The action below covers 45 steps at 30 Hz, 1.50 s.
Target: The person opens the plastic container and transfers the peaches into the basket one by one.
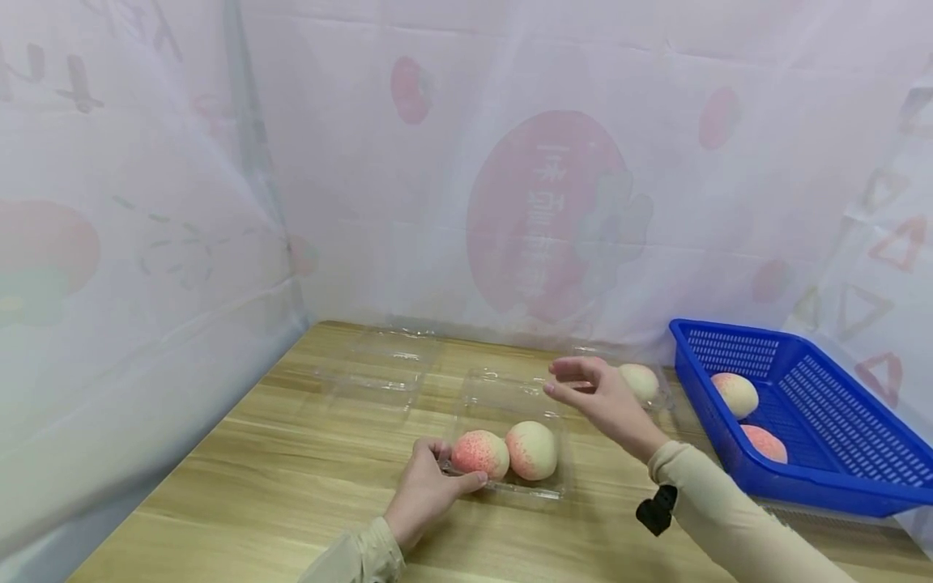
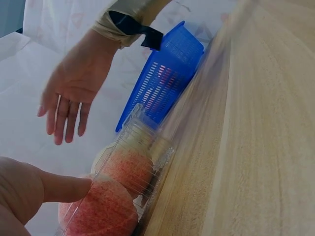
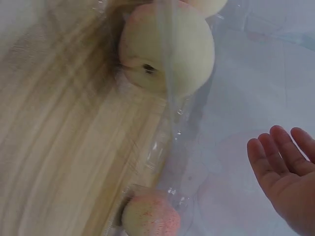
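A transparent plastic fruit box [image 1: 535,491] lies on the table with its lid [image 1: 503,394] folded back. Two peaches, a pinker one [image 1: 477,453] on the left and a paler one [image 1: 534,451] on the right, sit side by side in its near half. My left hand [image 1: 425,491] grips the box's near left corner, its thumb [image 2: 66,188] over the rim by the pinker peach. Above the box's right side, my right hand [image 1: 608,398] hovers with fingers extended, holding nothing; its palm [image 2: 81,73] shows in the left wrist view.
A blue perforated basket [image 1: 838,479] on the right holds a pale peach [image 1: 736,395] and a pink peach [image 1: 765,444]. Behind my right hand, another transparent box [image 1: 665,397] contains a peach [image 1: 640,382]. A third open box [image 1: 386,368] lies back left. Printed cloth [image 1: 350,162] encloses the table.
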Each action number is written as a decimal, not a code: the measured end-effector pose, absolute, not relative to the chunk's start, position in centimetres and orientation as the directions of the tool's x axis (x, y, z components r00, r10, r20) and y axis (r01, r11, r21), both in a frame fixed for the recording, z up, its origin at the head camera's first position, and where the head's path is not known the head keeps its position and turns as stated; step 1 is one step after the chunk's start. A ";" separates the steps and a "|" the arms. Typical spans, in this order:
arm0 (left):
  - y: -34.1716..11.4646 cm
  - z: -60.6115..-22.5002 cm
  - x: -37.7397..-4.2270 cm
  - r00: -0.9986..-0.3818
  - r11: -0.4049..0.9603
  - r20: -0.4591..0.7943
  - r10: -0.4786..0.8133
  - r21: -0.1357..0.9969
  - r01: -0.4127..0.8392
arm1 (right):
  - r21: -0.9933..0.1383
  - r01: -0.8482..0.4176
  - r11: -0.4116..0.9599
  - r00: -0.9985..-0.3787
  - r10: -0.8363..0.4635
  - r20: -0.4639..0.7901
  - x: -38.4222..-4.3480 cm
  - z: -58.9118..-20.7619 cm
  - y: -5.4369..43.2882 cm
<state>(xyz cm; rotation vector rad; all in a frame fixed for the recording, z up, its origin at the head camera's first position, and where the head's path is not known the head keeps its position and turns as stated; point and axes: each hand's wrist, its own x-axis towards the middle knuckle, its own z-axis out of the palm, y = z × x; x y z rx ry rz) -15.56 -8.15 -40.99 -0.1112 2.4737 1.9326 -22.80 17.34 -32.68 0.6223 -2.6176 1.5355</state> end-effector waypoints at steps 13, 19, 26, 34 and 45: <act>-8.2 -41.0 -15.5 -0.995 0.229 -0.077 -0.069 0.969 -0.091 | -0.815 -0.397 0.422 -0.899 -0.357 0.253 -21.2 -36.5 17.7; -8.3 -41.0 -15.4 -0.995 0.213 -0.065 -0.070 0.974 -0.079 | -0.811 -0.417 0.410 -0.878 -0.412 0.244 -20.9 -37.0 17.3; -8.6 -41.2 -15.3 -0.997 0.211 -0.042 -0.070 0.976 -0.056 | -0.838 -0.401 0.371 -0.867 -0.449 0.217 -21.0 -37.9 17.0; -8.6 -41.3 -15.3 -0.997 0.208 -0.029 -0.072 0.977 -0.043 | -0.799 -0.457 0.392 -0.844 -0.476 0.249 -21.5 -38.6 16.8; -8.7 -41.2 -15.1 -0.997 0.220 -0.025 -0.074 0.975 -0.041 | -0.755 -0.483 0.443 -0.831 -0.505 0.236 -21.6 -38.8 16.4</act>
